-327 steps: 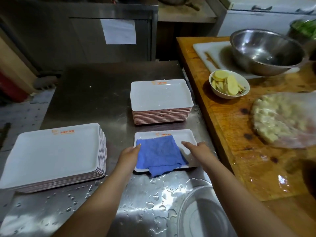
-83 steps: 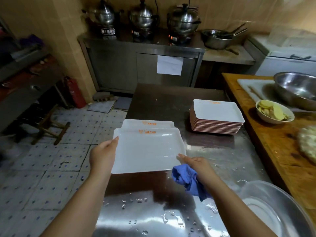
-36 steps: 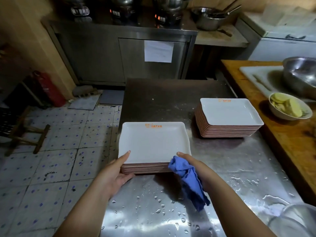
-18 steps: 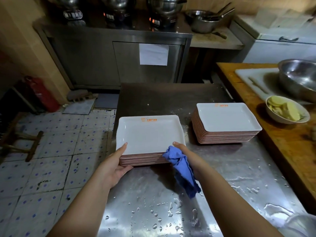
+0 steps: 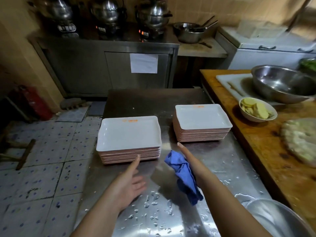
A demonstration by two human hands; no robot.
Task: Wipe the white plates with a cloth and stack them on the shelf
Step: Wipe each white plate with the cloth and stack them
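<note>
Worktop is carrying two plate stacks: left stack, right stack. Left hand is hovering open near left stack. Right hand is gripping cloth, index extended. Judgement: lift next plate by both edges, level.

Two white plate stacks lie apart; blue cloth dangles.

tan tiled wall, speckled floor tiles, steel cabinet

A steel bowl and a bowl of potato slices sit on the wooden counter.
</note>
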